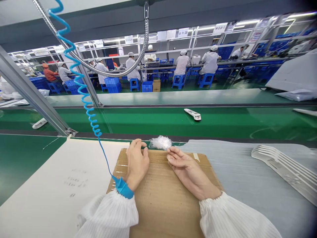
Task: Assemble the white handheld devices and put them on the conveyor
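Both my hands rest on a brown cardboard sheet [160, 195] at the table's near edge. My left hand [137, 162] lies knuckles up with its fingers curled in a loose fist, and a blue wrist strap [123, 187] with a coiled blue cord [81, 89] circles its wrist. My right hand [184, 165] has its fingers bent and close together, their tips pointing left. A small heap of clear plastic bits [160, 142] sits just beyond the fingertips of both hands, untouched as far as I can see.
A white sheet [56, 181] lies left of the cardboard, grey foam [247, 178] to the right with stacked white plastic housings [284, 165]. A white handheld device [193, 114] lies on the green conveyor belt [148, 120]. A slanted metal strut [32, 96] stands at left. Workers sit at far benches.
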The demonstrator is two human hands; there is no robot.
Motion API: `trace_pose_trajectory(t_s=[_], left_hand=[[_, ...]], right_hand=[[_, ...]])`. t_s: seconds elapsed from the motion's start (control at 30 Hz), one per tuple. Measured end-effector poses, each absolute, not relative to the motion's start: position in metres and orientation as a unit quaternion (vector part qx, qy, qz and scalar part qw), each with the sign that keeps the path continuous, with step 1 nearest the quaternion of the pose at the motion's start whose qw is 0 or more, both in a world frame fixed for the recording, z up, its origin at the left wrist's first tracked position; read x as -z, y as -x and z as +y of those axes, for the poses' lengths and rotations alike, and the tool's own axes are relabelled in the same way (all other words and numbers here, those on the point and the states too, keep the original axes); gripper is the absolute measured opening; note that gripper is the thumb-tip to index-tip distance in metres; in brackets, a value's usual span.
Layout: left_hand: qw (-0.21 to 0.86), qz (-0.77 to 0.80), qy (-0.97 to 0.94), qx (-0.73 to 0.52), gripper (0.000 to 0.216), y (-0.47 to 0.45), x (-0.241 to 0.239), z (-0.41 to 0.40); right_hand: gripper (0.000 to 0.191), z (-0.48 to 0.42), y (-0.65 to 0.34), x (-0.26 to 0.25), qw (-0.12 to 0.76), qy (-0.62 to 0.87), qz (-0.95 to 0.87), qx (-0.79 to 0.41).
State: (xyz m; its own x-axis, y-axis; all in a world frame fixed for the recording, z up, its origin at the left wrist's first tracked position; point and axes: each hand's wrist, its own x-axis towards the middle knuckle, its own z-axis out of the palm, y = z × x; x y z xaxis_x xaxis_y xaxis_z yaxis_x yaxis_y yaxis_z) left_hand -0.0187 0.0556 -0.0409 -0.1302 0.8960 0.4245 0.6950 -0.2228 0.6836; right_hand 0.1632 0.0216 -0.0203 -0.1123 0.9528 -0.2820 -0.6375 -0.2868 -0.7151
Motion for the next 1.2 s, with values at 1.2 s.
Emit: trace_pose_trajectory(t_s=[1.2], left_hand=[[0.228, 0.543, -0.624, -0.513, 0.011, 0.004, 0.025, 0.042]], right_hand=[[0.045, 0.099, -0.264, -0.033, 0.577, 0.52, -0.475, -0.413]])
